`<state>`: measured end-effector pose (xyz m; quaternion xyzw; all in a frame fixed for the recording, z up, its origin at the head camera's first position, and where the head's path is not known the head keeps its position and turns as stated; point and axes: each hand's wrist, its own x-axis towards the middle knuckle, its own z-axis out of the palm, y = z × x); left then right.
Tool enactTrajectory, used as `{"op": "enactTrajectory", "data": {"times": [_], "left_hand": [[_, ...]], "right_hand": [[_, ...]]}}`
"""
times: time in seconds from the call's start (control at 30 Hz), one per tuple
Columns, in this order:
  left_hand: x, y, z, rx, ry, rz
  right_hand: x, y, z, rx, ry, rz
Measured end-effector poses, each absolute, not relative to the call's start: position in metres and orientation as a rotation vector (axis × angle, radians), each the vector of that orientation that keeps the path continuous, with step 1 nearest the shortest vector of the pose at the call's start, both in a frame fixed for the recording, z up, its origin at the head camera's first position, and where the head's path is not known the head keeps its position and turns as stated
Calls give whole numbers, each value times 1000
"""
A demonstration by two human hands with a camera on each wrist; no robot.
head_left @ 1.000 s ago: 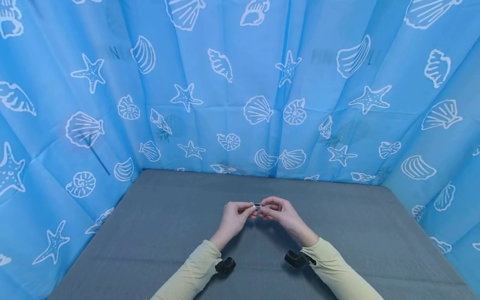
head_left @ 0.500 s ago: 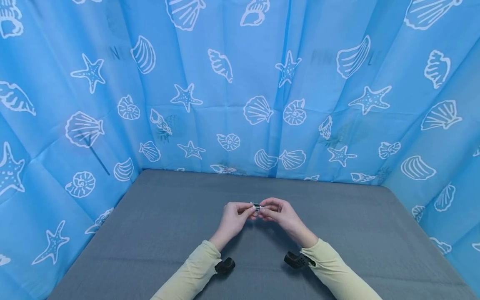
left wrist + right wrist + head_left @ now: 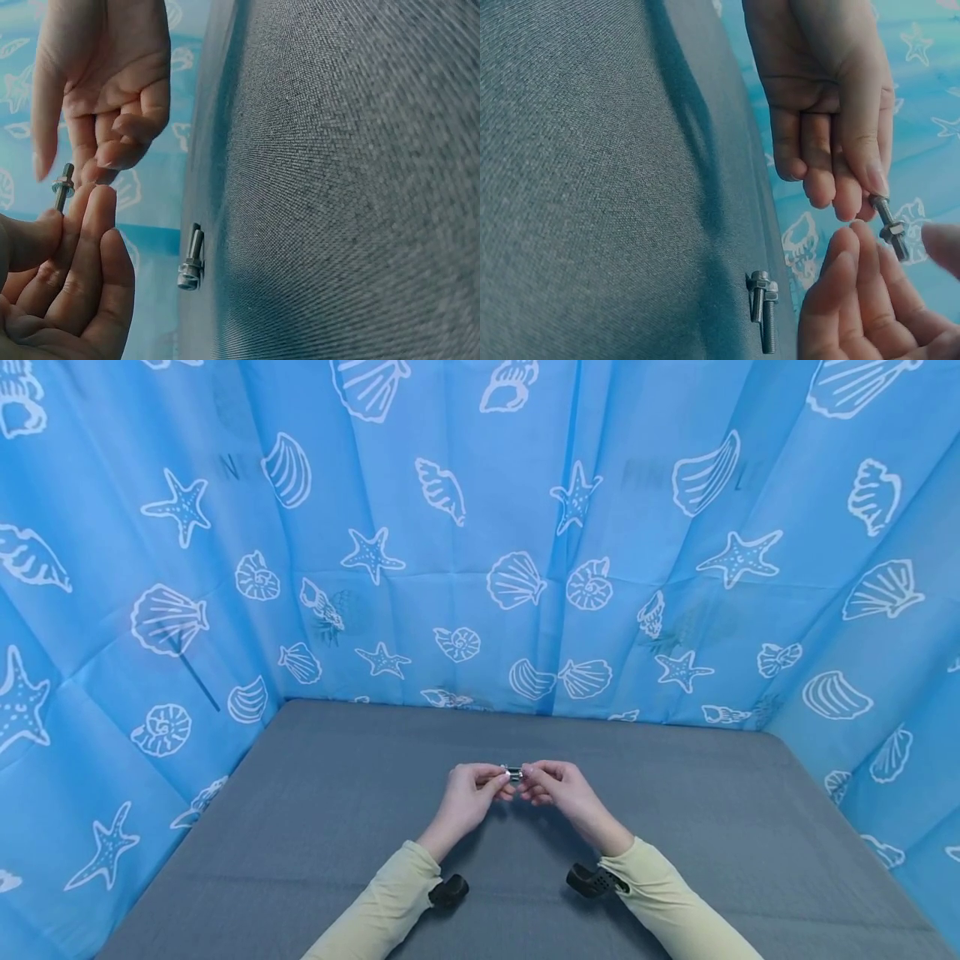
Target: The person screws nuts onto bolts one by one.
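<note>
Between the thumb and fingers of my left hand (image 3: pixel 463 797) is a small metal bolt (image 3: pixel 61 196), pinched at one end, with a nut (image 3: pixel 63 183) partway along its shaft. The bolt's other end points at my right hand (image 3: pixel 564 789). In the right wrist view, the right thumb (image 3: pixel 943 246) stands apart from the loosely bent fingers, with the nutted end of the bolt near the gap. Two more bolts (image 3: pixel 765 307) bearing nuts lie close together on the table below the hands. Their detail is too small to read in the head view.
A grey cloth-covered table (image 3: pixel 360 793) spreads under both forearms. Blue curtains (image 3: pixel 465 560) printed with shells and starfish hang around its back and sides. Black wrist cameras (image 3: pixel 448 892) sit at the cuffs of the pale sleeves (image 3: pixel 390 902).
The right thumb and forefinger have shifted at the bolt's free end and come closer together in the head view. My left hand has kept its pinch and stayed in place.
</note>
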<state>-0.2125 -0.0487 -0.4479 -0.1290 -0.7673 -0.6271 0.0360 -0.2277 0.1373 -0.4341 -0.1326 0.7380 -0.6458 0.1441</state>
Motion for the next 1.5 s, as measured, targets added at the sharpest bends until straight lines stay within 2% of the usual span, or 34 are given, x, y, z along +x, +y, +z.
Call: {"op": "enactTrajectory", "data": {"times": [0.7, 1.5], "left_hand": [[-212, -49, -448, -416, -2339, -1946], [-213, -51, -446, -419, -2349, -2035]], "right_hand": [[-225, 140, -430, -488, 2110, -1878], [-229, 139, -430, -412, 2171, -1811]]}}
